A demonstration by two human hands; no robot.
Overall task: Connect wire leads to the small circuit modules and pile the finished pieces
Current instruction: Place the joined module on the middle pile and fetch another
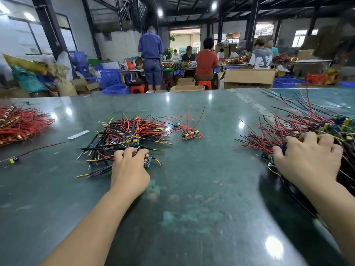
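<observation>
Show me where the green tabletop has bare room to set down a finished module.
Bare patches: the wide stretch of green tabletop between both forearms, and the far strip behind the central pile of black, red and yellow wired modules. Crowded: around the left hand at that pile, around the right hand in the right-edge heap of red and black leads, and the far-left red wire bundle.

We see two bare forearms, no sleeves; left hand and right hand wear no gloves, rings or watch.

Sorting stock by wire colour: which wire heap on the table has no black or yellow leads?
The far-left heap: all red wires. The middle heap mixes black, yellow and red; the right heap has red and black.
</observation>
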